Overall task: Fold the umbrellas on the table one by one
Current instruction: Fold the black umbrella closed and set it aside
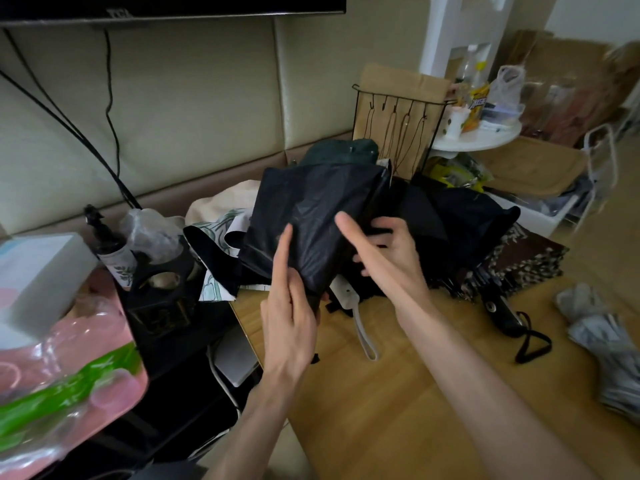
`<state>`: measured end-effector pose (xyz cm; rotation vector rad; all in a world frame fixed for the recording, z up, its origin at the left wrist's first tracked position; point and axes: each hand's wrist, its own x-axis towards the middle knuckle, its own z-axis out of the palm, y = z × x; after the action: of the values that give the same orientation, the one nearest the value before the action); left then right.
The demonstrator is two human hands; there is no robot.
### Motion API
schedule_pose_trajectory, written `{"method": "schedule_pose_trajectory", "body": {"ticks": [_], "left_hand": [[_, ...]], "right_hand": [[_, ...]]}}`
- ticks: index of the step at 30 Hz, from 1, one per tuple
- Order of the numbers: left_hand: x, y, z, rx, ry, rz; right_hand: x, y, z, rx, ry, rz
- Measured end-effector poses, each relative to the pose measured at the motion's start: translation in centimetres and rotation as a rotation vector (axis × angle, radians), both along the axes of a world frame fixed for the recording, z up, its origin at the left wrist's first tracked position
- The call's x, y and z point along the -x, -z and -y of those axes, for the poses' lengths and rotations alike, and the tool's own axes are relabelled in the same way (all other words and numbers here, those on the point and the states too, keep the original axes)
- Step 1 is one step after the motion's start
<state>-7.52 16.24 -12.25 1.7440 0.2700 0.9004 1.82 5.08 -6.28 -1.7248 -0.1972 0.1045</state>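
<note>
A black umbrella (318,209) is held up over the far left part of the wooden table (433,393), its loose canopy bunched upward. My left hand (289,306) grips its lower end, index finger stretched up along the fabric. My right hand (384,251) holds the canopy's right side, thumb out straight and fingers curled into the folds. Behind lie another black umbrella (464,213), a leopard-print umbrella (526,265) with a black handle and strap (509,320), a floral umbrella (221,230) and a white handle with a loop (360,320).
A pile of grey gloves (602,341) lies at the table's right edge. A black wire rack (398,129) and brown paper bag stand behind the umbrellas. To the left are a pink plastic-wrapped pack (62,375), a white box, a spray bottle (110,247) and a black holder.
</note>
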Motion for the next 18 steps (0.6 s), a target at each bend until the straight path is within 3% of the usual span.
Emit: {"method": "schedule_pose_trajectory", "body": {"ticks": [5, 11, 13, 18], "left_hand": [[0.4, 0.3, 0.9, -0.023, 0.13, -0.08], [0.0, 0.5, 0.8, -0.159, 0.079, -0.217], [-0.2, 1.1, 1.1, -0.124, 0.037, -0.18], [-0.5, 0.9, 0.6, 0.175, 0.016, -0.092]], "right_hand": [[-0.4, -0.6, -1.3, -0.215, -0.006, 0.063], [0.9, -1.2, -2.0, -0.094, 0.133, 0.267], [1.9, -1.6, -2.5, 0.006, 0.152, 0.329], [1.0, -2.2, -1.1, 0.019, -0.13, 0.316]]}}
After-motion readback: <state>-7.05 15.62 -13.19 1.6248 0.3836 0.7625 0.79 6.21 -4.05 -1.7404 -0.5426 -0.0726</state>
